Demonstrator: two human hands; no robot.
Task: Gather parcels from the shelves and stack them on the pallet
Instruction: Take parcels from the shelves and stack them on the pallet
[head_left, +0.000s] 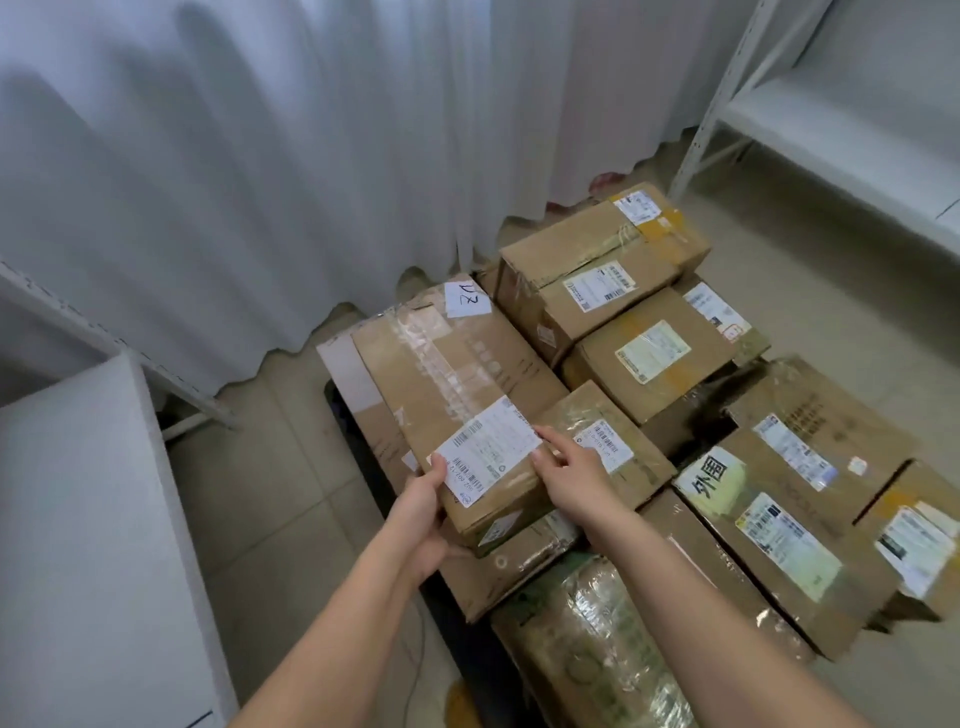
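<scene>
A long brown cardboard parcel (447, 364) with a white shipping label lies on top of the stack on the dark pallet (363, 467). My left hand (421, 512) grips its near left corner, thumb on the label and fingers under the edge. My right hand (569, 470) rests on the parcel's near right edge with fingers stretched out, next to a smaller taped box (608, 441). Several other brown parcels cover the pallet to the right and behind.
A white curtain (260, 182) hangs behind the pallet. A white metal shelf (831, 130) stands at the back right, another white shelf (78, 493) at the near left. Tiled floor (270, 493) lies between the left shelf and the pallet. A plastic-wrapped parcel (587, 649) sits nearest me.
</scene>
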